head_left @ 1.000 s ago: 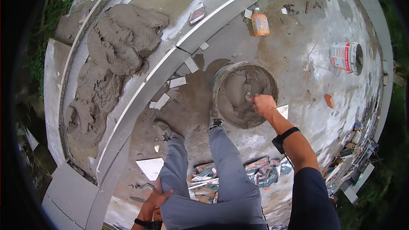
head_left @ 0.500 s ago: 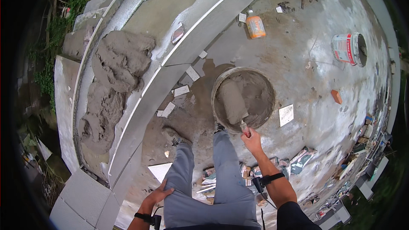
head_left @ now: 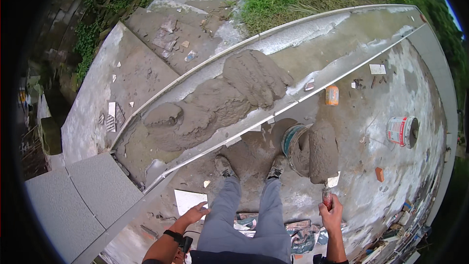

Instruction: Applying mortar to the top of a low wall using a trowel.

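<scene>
My right hand is closed round the red handle of a trowel. Wet grey mortar covers its blade in a thick heap, held above the right side of a bucket that has more mortar inside. The heap hides part of the bucket's rim. Beside my left thigh, my left hand holds nothing, its fingers stretched out near a white tile. A long mound of mortar lies along the top of the low wall, beyond my feet.
The wall's white-edged ledge crosses in front of my shoes. To the right are an orange-labelled bottle, a white-and-red bucket and a brick piece. Crumpled bags lie behind my legs. Concrete steps stand beyond the wall.
The trowel has come up out of the bucket with a load of mortar. My left hand has come off my thigh. The view has swung up and left, showing more wall.
</scene>
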A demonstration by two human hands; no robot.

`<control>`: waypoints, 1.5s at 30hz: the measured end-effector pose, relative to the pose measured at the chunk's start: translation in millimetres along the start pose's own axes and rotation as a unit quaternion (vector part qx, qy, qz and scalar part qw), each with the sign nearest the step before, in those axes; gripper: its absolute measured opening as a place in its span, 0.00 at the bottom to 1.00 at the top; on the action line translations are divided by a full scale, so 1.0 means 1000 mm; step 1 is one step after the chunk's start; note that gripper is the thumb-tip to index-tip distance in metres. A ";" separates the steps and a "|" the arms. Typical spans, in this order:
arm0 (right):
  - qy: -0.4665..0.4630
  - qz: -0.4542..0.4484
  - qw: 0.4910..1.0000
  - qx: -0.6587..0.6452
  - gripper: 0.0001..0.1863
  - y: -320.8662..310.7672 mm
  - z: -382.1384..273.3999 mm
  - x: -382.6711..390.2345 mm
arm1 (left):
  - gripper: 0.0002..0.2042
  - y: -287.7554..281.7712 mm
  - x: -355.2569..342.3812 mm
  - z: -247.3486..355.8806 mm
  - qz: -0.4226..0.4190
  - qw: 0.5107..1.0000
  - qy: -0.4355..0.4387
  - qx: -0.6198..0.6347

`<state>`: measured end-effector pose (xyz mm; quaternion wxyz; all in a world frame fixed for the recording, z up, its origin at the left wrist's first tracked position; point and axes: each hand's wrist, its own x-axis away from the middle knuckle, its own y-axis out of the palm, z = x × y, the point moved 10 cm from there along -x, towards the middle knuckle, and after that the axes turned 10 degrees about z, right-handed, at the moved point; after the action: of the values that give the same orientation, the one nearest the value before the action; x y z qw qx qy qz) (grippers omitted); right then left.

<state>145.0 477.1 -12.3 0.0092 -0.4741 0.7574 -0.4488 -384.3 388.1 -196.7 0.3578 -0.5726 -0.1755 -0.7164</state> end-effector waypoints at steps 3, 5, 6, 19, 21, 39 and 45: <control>-0.031 -0.090 0.993 -0.065 0.13 0.042 -0.103 0.024 | 0.36 -0.013 0.006 -0.049 0.039 0.997 -0.002 0.060; -0.038 -0.171 0.976 -0.128 0.16 0.095 -0.156 0.033 | 0.35 -0.013 0.008 -0.067 0.047 0.993 0.001 0.104; -0.035 -0.200 0.968 -0.148 0.18 0.124 -0.166 0.030 | 0.35 -0.011 0.013 -0.071 0.049 0.992 -0.009 0.116; -0.174 -0.126 0.976 0.039 0.22 0.117 -0.207 0.029 | 0.31 0.047 0.016 -0.188 0.071 0.985 -0.082 0.137; -0.176 -0.088 0.978 0.074 0.21 0.067 -0.171 0.019 | 0.33 0.054 0.009 -0.165 0.032 0.988 -0.107 0.102; -0.230 -0.294 0.744 0.555 0.10 0.176 0.249 -0.278 | 0.53 0.125 -0.024 0.009 -0.082 0.970 -0.184 -0.132; -0.045 -0.264 0.873 0.408 0.18 0.182 0.276 -0.260 | 0.50 0.104 -0.030 0.045 0.017 0.980 -0.162 -0.115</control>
<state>280.6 507.5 -409.3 0.1172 -0.6305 0.3520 -0.6818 -276.1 356.4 -228.9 0.2684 -0.7213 -0.1380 -0.6234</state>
